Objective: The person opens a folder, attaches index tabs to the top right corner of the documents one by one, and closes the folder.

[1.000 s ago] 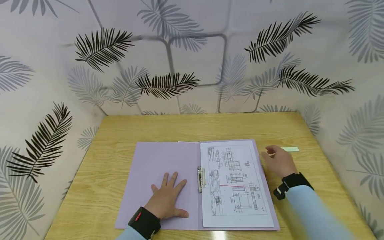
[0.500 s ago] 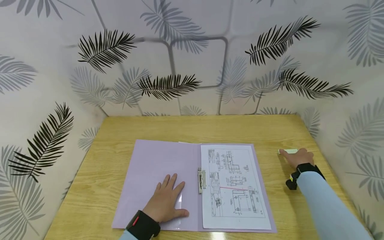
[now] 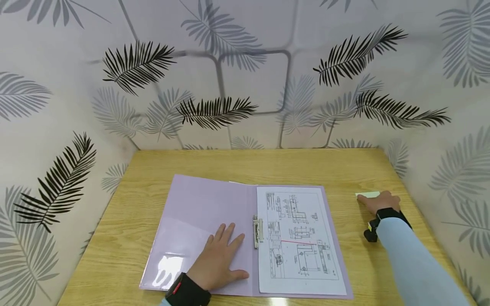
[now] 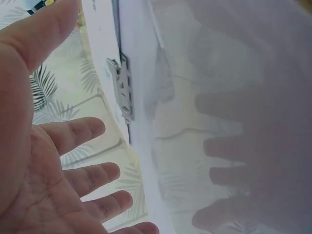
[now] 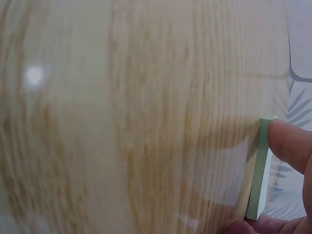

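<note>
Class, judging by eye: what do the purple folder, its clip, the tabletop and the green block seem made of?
Purple folder: probably plastic, glossy; its left side throws back glare.
Clip: likely metal, shiny, with a silvery gleam.
Tabletop: wood or wood-look laminate, glossy; streaked grain and reflections.
Green block: perhaps stacked paper, matte; crisp edges, but no sheets distinguishable.

Pale leaf-print backdrop (image 3: 245, 76) behind yellowish wood-grain table (image 3: 306, 168).

The head view is bright, with white glare on the folder (image 3: 206, 204) and soft shadow on the table (image 3: 245, 165); the left wrist view is hazy; the right wrist view is slightly blurred, with a round glare spot.
</note>
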{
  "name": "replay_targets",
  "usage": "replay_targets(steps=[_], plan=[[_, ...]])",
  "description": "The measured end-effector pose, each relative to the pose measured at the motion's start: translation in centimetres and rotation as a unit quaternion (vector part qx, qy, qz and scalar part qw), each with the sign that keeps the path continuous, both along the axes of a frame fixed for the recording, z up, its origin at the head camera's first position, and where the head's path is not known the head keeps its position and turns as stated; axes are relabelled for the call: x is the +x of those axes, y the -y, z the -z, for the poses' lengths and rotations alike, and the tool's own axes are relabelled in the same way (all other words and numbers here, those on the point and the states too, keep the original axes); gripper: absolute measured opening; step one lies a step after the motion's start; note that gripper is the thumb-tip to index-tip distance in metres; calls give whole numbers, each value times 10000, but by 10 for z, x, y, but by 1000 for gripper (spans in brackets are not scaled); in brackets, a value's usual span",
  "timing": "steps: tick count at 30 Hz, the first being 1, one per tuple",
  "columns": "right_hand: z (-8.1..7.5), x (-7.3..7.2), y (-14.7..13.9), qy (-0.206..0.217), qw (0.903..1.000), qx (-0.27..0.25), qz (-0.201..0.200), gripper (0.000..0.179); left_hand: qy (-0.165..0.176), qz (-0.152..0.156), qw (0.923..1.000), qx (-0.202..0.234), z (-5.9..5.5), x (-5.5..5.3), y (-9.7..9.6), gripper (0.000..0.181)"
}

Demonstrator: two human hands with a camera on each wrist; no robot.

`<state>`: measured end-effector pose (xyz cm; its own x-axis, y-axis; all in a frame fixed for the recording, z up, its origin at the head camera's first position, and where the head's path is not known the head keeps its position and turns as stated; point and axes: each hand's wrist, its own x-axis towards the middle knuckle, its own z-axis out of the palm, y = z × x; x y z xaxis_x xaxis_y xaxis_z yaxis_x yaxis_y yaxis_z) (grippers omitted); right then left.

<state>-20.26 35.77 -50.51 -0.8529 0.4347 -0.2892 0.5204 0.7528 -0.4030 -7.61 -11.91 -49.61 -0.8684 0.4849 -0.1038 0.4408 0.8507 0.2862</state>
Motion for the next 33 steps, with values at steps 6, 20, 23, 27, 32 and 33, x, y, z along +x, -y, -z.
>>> replay_targets(steps=[6, 20, 23, 27, 32, 33], plan=[[1, -1, -1, -293, 9995, -34, -100, 84, -21, -9, 10000, 40, -6, 2, -8, 91], [-10, 13, 32, -1857, 9717, -1452, -163, 48, -274, 2, 9953, 925, -14, 2, -30, 72], [-21, 20, 52, -1969, 9608, -1886, -506, 37, -333, 162, 9914, 1257, -17, 3, -37, 70], [-35, 32, 83, -1832, 9428, -2657, -835, 29, -363, 361, 9841, 1700, -21, 2, -48, 65], [-45, 55, 125, -1515, 9242, -3272, -1261, 19, -61, 319, 9634, 2660, -25, -2, -64, 59], [-46, 60, 134, -1468, 9196, -3372, -1380, 18, 59, 267, 9554, 2941, -26, -3, -67, 59]])
